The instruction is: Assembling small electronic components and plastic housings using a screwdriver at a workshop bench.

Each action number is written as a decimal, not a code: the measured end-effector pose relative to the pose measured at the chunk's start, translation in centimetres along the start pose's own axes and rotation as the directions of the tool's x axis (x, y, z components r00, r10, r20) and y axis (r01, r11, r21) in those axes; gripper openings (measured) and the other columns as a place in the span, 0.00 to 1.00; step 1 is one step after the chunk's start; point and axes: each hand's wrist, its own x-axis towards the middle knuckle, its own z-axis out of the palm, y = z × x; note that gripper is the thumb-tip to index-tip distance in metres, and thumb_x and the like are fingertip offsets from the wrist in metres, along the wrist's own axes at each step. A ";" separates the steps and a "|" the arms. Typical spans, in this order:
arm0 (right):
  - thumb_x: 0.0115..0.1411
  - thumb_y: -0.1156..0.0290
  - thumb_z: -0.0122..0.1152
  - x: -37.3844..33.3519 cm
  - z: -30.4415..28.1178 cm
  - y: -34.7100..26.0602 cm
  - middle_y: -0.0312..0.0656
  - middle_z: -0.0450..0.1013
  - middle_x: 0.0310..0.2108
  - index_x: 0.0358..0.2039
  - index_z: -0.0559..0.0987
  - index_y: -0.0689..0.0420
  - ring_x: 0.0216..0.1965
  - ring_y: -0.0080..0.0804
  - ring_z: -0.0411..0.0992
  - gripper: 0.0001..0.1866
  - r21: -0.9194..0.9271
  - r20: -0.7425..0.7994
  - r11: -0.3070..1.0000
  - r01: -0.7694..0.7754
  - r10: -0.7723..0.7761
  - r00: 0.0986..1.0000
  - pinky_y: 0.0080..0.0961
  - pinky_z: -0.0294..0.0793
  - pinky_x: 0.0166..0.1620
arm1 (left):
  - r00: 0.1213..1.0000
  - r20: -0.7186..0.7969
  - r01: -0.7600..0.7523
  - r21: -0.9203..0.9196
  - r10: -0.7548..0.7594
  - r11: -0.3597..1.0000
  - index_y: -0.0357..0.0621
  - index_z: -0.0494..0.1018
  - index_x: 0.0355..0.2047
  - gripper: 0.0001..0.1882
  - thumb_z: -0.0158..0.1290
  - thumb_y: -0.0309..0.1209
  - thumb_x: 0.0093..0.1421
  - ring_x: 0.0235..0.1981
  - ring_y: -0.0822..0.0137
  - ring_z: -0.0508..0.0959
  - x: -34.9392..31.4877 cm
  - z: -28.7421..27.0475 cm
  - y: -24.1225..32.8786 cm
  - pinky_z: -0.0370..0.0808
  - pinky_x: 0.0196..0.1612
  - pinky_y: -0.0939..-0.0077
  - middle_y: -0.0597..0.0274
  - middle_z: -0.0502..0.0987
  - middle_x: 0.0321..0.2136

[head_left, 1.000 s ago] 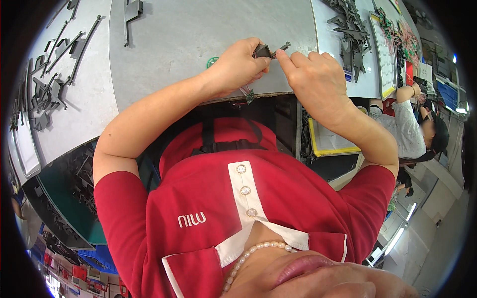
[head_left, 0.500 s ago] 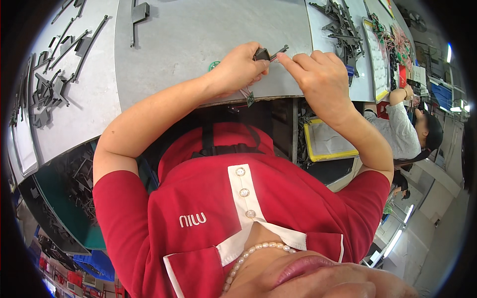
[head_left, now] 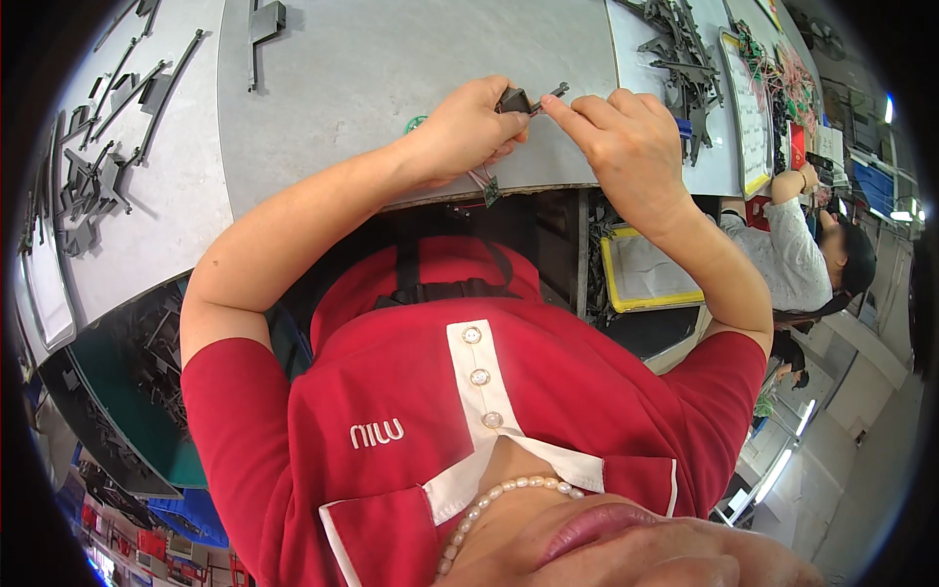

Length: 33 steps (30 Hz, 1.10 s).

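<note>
- Dark part (head_left: 513,101): at 12 o'clock in the view, over the desk (head_left: 391,44), held in the left hand's (head_left: 474,122) closed fingers.
- Right hand (head_left: 626,142): at the part's 4 o'clock, fingers curled, index fingertip by its thin arm (head_left: 560,90); I cannot tell whether it grips.
- Small green board (head_left: 491,191): left hand's 6 o'clock, on wires.
- Dark pile (head_left: 688,70): right hand's 1 o'clock.

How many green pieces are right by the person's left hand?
2. A round green piece shows just past the wrist of the left hand; a small green board hangs at the table's near edge. The hand may hide more.
</note>
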 end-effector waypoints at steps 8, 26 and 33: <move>0.44 0.72 0.57 0.0 0.0 -0.2 0.28 0.67 0.21 0.37 0.81 0.51 0.25 0.25 0.64 0.17 -0.001 0.005 1.000 0.000 0.000 1.000 0.23 0.63 0.30 | 1.000 -0.004 0.016 0.036 -0.016 0.999 0.37 0.65 0.33 0.05 0.49 0.26 0.59 0.18 0.80 0.61 -0.1 0.1 0.1 0.57 0.19 0.83 0.67 0.67 0.20; 0.42 0.72 0.60 0.9 -0.4 -1.8 0.32 0.71 0.18 0.25 0.78 0.55 0.22 0.27 0.72 0.06 -0.018 0.062 0.998 -0.052 0.053 0.997 0.24 0.67 0.27 | 0.997 -0.072 -0.028 0.111 0.036 0.993 0.37 0.65 0.37 0.06 0.48 0.25 0.60 0.19 0.79 0.63 0.1 0.0 -0.5 0.59 0.20 0.82 0.66 0.69 0.23; 0.43 0.71 0.58 0.5 -0.2 -2.9 0.35 0.72 0.19 0.21 0.76 0.54 0.23 0.29 0.73 0.03 -0.052 0.109 0.992 -0.119 0.124 0.986 0.27 0.68 0.27 | 0.992 -0.072 -0.076 0.282 0.100 0.956 0.37 0.66 0.34 0.05 0.48 0.26 0.60 0.18 0.79 0.62 0.1 0.4 -0.7 0.59 0.20 0.82 0.66 0.68 0.20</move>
